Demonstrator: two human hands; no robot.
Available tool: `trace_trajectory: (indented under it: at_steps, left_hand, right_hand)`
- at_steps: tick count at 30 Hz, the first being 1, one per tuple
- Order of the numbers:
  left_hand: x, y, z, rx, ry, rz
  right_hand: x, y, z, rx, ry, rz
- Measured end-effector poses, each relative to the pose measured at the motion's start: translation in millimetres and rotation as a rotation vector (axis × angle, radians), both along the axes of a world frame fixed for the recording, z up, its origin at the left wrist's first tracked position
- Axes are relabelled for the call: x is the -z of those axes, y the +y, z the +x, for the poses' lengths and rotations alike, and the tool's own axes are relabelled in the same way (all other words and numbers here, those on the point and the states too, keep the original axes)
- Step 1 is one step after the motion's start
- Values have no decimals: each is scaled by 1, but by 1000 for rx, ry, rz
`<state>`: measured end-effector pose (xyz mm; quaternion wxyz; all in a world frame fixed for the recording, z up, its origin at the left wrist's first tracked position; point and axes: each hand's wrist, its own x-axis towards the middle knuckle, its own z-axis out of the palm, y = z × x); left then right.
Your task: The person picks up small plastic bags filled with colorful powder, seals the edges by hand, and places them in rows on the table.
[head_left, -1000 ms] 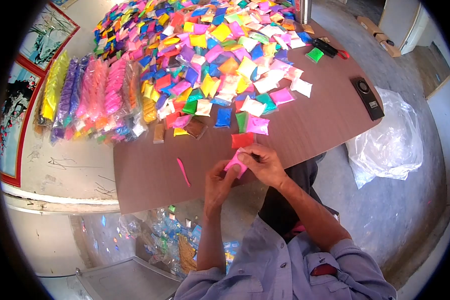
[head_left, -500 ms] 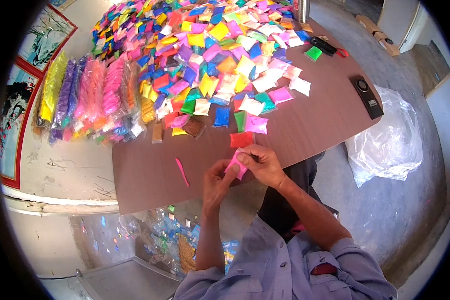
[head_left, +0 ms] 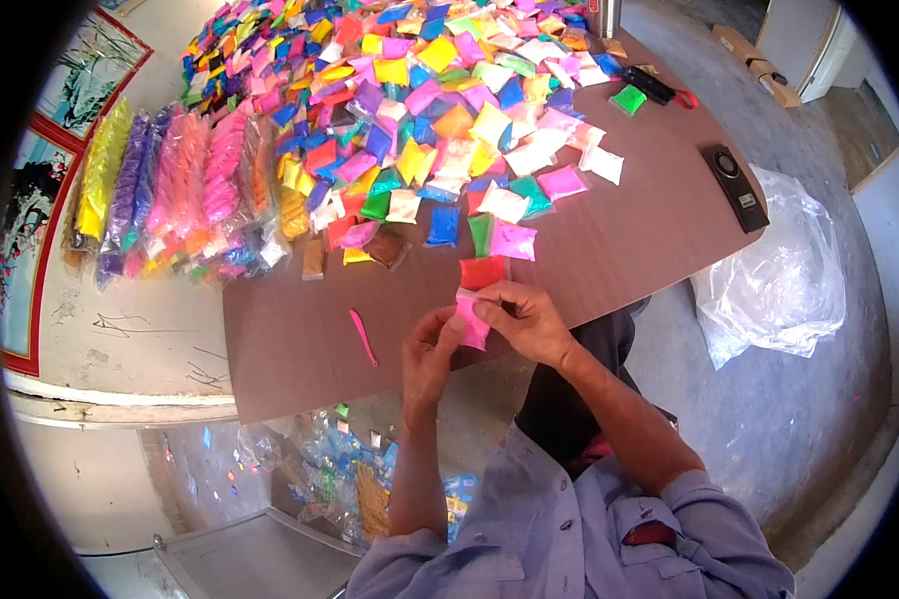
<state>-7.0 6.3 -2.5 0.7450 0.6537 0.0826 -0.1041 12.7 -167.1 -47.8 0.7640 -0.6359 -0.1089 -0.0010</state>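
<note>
Between my two hands is a small pink packet [head_left: 472, 324], held upright just over the table's near edge. My left hand [head_left: 432, 349] pinches its left side with thumb and fingers. My right hand [head_left: 525, 321] grips its upper right side, thumb across the front. Just beyond the packet lies a red packet [head_left: 482, 271], with a pink packet [head_left: 512, 241] and a green packet [head_left: 480, 234] behind it. A blue packet [head_left: 443, 227] lies to their left. To the left of my hands a thin pink plastic tool [head_left: 364, 337] rests on the brown tabletop [head_left: 300, 369].
A large heap of coloured packets [head_left: 440, 90] covers the far side. Long bags of packed packets [head_left: 175, 180] stand at the left. On the right are a black device [head_left: 737, 190], a black pouch [head_left: 647, 85] and a clear plastic bag [head_left: 769, 270] on the floor.
The pink packet has turned from a slant to nearly upright, and more of its front shows. My right hand has shifted slightly; both hands still hold the packet.
</note>
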Motion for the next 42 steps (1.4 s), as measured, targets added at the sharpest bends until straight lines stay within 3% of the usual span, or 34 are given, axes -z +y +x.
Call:
trace_trajectory:
  at_steps: [7, 13, 15, 25, 27, 30, 42]
  left_hand:
    - [20, 11, 0, 52, -44, 38]
    - [12, 1, -3, -6, -168, 73]
    - [14, 2, -1, -19, -173, 103]
    - [12, 0, -3, -41, -181, 19]
    - [12, -2, -3, -59, -176, 17]
    - [21, -2, 0, -94, -220, 104]
    - [26, 6, 1, -91, -181, 89]
  right_hand:
    - [-10, 2, -3, -19, 65, 12]
    - [-11, 0, -2, -56, 100, -174]
    - [-4, 2, -1, -30, 62, -15]
    - [-13, 3, -4, -25, 72, -11]
    - [-12, 0, -2, -15, 56, -159]
    - [-3, 1, -1, -11, 5, -8]
    - [-8, 4, -1, -41, 83, -27]
